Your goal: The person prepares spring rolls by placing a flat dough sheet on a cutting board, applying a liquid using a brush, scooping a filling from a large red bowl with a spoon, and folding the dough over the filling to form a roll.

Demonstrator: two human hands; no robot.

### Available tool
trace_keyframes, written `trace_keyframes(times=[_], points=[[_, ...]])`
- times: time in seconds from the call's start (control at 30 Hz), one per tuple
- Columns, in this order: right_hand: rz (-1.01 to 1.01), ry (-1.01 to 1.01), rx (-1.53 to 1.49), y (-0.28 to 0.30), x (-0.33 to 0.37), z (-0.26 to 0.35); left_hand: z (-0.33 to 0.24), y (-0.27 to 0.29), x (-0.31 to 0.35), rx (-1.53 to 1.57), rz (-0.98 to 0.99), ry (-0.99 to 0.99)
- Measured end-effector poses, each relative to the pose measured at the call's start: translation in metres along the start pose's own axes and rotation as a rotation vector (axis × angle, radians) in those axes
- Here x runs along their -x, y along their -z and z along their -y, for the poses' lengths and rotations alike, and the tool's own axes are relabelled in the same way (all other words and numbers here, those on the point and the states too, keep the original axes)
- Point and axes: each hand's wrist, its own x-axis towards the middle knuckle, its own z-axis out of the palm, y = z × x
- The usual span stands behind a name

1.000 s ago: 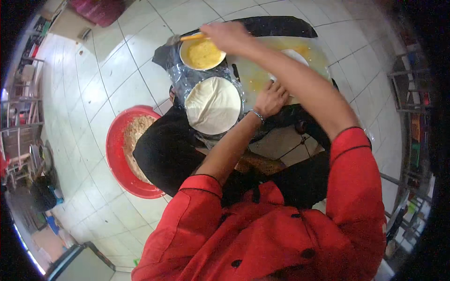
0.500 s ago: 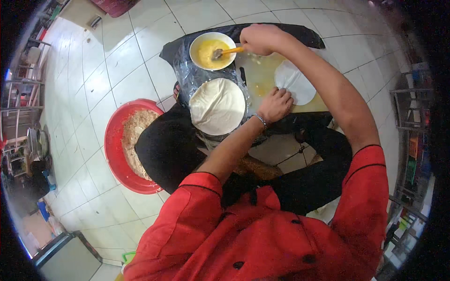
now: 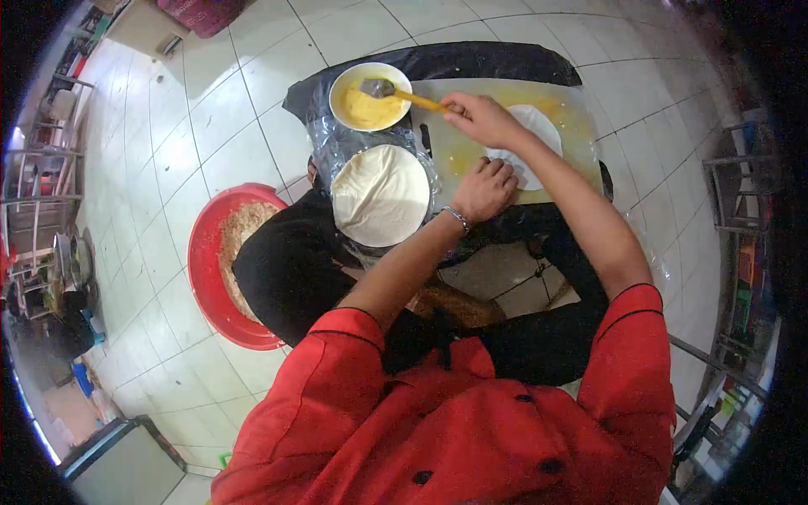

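My right hand [image 3: 484,120] grips the orange handle of a basting brush [image 3: 421,102]. The brush's grey head is over a white bowl [image 3: 334,108] of beaten-egg-like yellow liquid [image 3: 370,109]. Curled fingers of my left hand [image 3: 484,192] hold the near left edge of a thin round pastry wrapper [image 3: 539,126]. That wrapper lies on a pale board [image 3: 576,135] smeared with yellow, and my right wrist and forearm cover part of it. Left of the board, a stack of round pastry wrappers [image 3: 380,195] rests on clear plastic film [image 3: 324,139].
A red basin [image 3: 202,295] of crumbly beige filling [image 3: 240,231] stands on the tiled floor [image 3: 151,278] by my left knee. Black plastic [image 3: 497,55] covers the low work surface under the board. Metal racks [image 3: 745,160] line the right side.
The brush has risen from the yellow liquid, its head now higher in the bowl. My right hand has moved right and nearer, over the board. My left hand keeps its place on the wrapper.
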Motion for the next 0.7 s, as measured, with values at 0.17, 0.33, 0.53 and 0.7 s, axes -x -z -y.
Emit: trace_keyframes(times=[0.17,0.33,0.53,0.7], points=[[-0.090,-0.059,-0.034,-0.021,0.013,-0.012,0.003,-0.002,0.000,-0.081,-0.013,-0.036],[-0.141,-0.056,-0.280,-0.003,0.024,-0.031,0.000,0.009,-0.003,-0.034,0.087,-0.046],[-0.074,-0.157,-0.194,0.101,0.095,-0.059,0.004,0.007,0.002,-0.028,-0.001,-0.106],[0.101,-0.357,0.162,0.156,0.169,-0.064,0.001,0.008,0.001,-0.001,-0.094,-0.109]])
